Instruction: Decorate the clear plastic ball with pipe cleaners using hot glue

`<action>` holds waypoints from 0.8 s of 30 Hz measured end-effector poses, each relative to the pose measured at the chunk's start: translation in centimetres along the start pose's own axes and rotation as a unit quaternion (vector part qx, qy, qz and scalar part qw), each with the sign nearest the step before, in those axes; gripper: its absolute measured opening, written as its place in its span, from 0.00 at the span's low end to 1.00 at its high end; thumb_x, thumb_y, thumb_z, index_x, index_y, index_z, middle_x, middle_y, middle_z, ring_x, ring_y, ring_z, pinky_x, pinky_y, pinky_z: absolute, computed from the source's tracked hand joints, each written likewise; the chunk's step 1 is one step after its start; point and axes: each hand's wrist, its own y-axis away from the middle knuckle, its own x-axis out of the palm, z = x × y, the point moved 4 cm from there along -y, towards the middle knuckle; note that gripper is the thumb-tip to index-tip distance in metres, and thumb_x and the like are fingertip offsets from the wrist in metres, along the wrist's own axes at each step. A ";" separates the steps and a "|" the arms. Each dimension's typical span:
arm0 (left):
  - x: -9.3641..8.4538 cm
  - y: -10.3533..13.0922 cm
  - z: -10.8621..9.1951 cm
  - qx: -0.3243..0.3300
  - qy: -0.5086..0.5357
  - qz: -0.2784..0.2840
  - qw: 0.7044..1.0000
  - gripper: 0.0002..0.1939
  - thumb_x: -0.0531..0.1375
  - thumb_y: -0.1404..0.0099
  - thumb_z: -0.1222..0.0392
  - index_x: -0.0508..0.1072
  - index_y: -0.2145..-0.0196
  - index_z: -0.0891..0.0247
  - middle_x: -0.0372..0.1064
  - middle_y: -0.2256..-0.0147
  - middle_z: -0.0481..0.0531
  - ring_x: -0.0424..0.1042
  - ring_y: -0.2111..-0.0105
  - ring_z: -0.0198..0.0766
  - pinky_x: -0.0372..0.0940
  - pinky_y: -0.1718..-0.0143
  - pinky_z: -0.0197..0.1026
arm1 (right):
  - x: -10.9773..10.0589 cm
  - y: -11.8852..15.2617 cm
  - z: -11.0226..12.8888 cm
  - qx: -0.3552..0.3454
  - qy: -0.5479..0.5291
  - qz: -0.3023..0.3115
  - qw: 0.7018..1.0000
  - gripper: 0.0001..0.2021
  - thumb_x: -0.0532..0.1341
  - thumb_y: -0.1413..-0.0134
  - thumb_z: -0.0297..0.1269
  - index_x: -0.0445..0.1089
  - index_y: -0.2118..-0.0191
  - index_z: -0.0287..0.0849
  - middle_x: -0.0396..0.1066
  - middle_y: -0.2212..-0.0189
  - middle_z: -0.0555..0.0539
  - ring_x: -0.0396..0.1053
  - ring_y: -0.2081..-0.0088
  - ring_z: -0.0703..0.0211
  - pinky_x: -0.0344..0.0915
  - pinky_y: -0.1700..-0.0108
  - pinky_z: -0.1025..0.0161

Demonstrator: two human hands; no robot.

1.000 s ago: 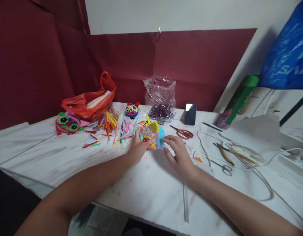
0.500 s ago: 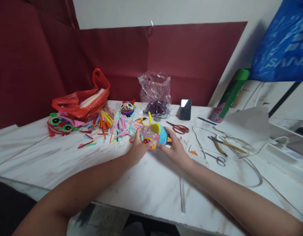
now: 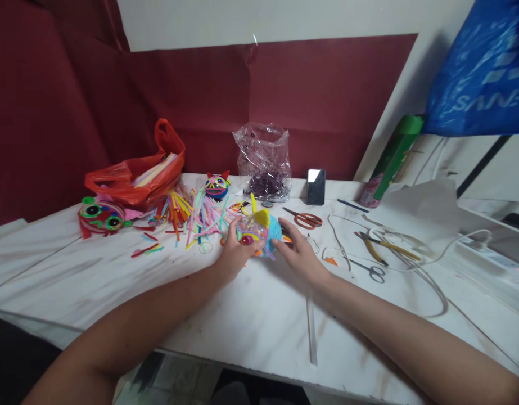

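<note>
A round craft figure (image 3: 271, 228) with a blue side, a yellow ear-like piece and a red eye is held just above the table's middle. My left hand (image 3: 234, 250) grips its left side, thumb across the front. Around its right side curl the fingers of my right hand (image 3: 299, 250). Colourful pipe cleaners (image 3: 206, 216) lie behind and left of it. Red-handled scissors (image 3: 307, 219) rest behind my right hand. The figure's underside is hidden.
A red bag (image 3: 136, 180) and a red craft figure (image 3: 101, 216) sit at left. At the back are a small cat-like figure (image 3: 217, 185), a clear bag (image 3: 265, 169) and a phone (image 3: 315, 187). Pliers (image 3: 379, 244), small scissors (image 3: 375, 273) and cables lie at right.
The held figure has turned a little between my hands, showing more of its red eye and a purple strip low at the front. The view has shifted slightly.
</note>
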 end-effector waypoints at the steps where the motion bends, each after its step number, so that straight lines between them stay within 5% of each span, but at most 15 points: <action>1: -0.1 -0.1 -0.1 0.006 -0.008 -0.006 1.000 0.46 0.70 0.57 0.62 0.57 0.42 0.55 0.65 0.50 0.55 0.70 0.58 0.40 0.67 0.58 0.42 | -0.3 -0.1 0.1 -0.004 0.000 -0.015 1.000 0.24 0.62 0.51 0.48 0.63 0.49 0.43 0.68 0.50 0.39 0.68 0.50 0.49 0.69 0.54 0.53; 4: -0.5 -0.2 -0.4 0.022 -0.056 -0.018 0.998 0.47 0.71 0.58 0.63 0.57 0.42 0.54 0.63 0.47 0.57 0.70 0.57 0.42 0.69 0.62 0.41 | -1.3 -0.3 0.2 -0.007 0.026 -0.053 0.998 0.15 0.61 0.50 0.51 0.65 0.67 0.44 0.71 0.70 0.47 0.69 0.66 0.56 0.67 0.61 0.57; 7: -0.9 -0.4 -0.9 0.044 -0.090 -0.031 0.994 0.48 0.72 0.59 0.63 0.57 0.42 0.54 0.60 0.45 0.58 0.70 0.56 0.44 0.69 0.61 0.41 | -1.7 -0.4 0.1 0.012 0.047 -0.055 0.997 0.17 0.57 0.46 0.54 0.61 0.75 0.45 0.63 0.79 0.52 0.62 0.74 0.60 0.62 0.69 0.61; 13: -1.0 -0.7 -1.2 0.024 -0.065 -0.047 0.996 0.47 0.70 0.59 0.64 0.56 0.42 0.56 0.62 0.47 0.58 0.70 0.60 0.41 0.69 0.63 0.41 | -1.3 0.0 -0.1 0.028 0.095 -0.019 0.995 0.20 0.49 0.42 0.54 0.58 0.78 0.46 0.61 0.80 0.52 0.60 0.75 0.60 0.59 0.69 0.61; 24: -1.3 -1.3 0.1 -0.009 -0.005 -0.043 0.999 0.46 0.69 0.57 0.64 0.55 0.41 0.56 0.67 0.53 0.55 0.71 0.64 0.35 0.68 0.62 0.39 | -0.5 0.4 -0.1 0.025 0.092 0.028 0.995 0.19 0.51 0.44 0.55 0.57 0.76 0.46 0.60 0.81 0.53 0.58 0.76 0.61 0.57 0.71 0.62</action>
